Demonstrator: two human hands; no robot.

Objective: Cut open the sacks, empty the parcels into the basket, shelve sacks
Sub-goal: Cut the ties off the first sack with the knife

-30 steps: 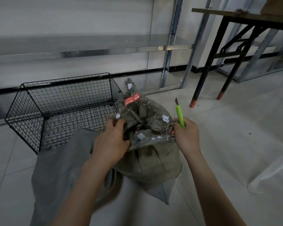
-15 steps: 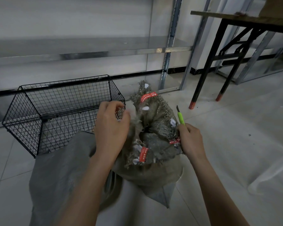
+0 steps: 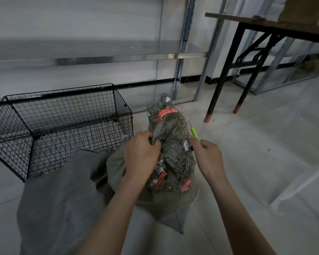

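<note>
The limp, probably light olive woven sack (image 3: 171,129), on the floor (image 3: 247,144) beside the black wire basket (image 3: 63,107), is gripped at its frayed neck by the left hand (image 3: 142,153). A green-handled knife (image 3: 194,134) is held in the right hand (image 3: 208,155).

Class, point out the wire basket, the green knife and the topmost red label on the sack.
wire basket (image 3: 122,115), head view, right side wall.
green knife (image 3: 194,133), head view, exposed green handle.
topmost red label (image 3: 165,114), head view, its middle.
</note>
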